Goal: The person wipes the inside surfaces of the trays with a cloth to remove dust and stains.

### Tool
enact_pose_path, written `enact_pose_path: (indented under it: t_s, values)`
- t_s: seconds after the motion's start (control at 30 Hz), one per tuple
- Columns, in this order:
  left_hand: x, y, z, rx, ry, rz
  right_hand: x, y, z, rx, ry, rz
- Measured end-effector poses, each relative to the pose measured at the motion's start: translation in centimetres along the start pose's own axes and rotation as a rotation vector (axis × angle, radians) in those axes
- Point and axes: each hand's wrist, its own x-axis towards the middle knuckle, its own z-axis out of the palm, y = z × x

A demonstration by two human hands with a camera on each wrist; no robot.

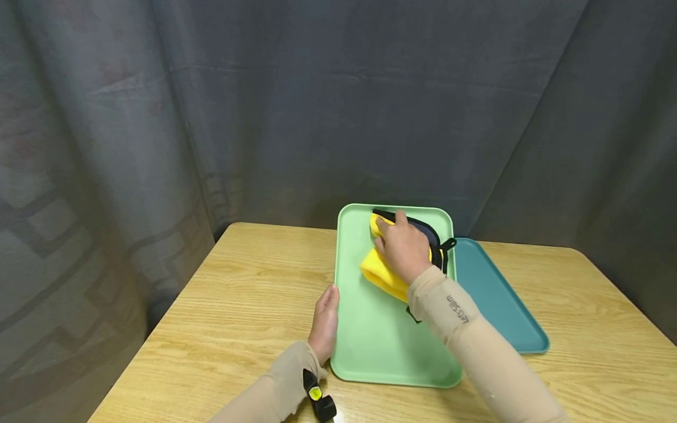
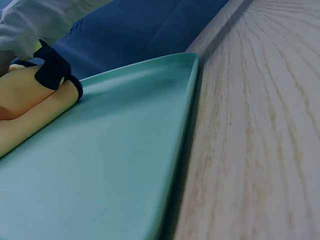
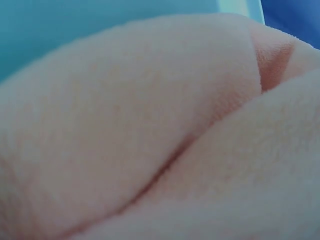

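Note:
A light green tray (image 1: 381, 346) lies lengthwise on the wooden table. Against its left rim rests my left hand (image 1: 324, 326), fingers extended along the edge. On the tray's upper half is a bunched, folded cloth (image 1: 386, 276), fluffy yellow on one side and dark grey on the other, with black trim and a black loop. My right hand (image 1: 404, 247) grips the cloth from above, thumb and fingers sunk into the yellow folds. The left wrist view shows the cloth (image 2: 35, 100) at the left; in the right wrist view, its pale-looking folds (image 3: 125, 110) fill most of the picture.
A blue-green tray (image 1: 497, 299) lies on the table to the right, partly covered by the green tray and my right sleeve (image 1: 476, 335). The wooden table (image 1: 270, 264) extends to both sides. Dark grey curtains (image 1: 338, 117) hang behind it.

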Motion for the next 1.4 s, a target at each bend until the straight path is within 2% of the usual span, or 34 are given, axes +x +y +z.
enact_pose_path:
  t_s: [0.23, 0.47, 0.77, 1.1, 1.4]
  values:
    - [0.1, -0.1, -0.2, 0.052, 0.024, -0.036, -0.3, 1.7, 0.4, -0.005, -0.054, 0.052]
    - [0.2, -0.4, -0.8, 0.083, 0.096, -0.072, -0.6, 3.0, 0.9, 0.0, -0.065, 0.086]
    - [0.4, -0.2, -1.1, 0.057, 0.085, -0.062, -0.4, 4.6, 1.0, -0.001, -0.076, 0.144]
    - [0.7, 0.1, -1.2, 0.063, 0.102, -0.054, -0.4, 5.7, 0.0, -0.001, -0.11, 0.214]
    - [0.8, 0.2, -1.5, 0.054, 0.1, -0.05, -0.9, 6.5, -0.4, 0.002, -0.112, 0.229]
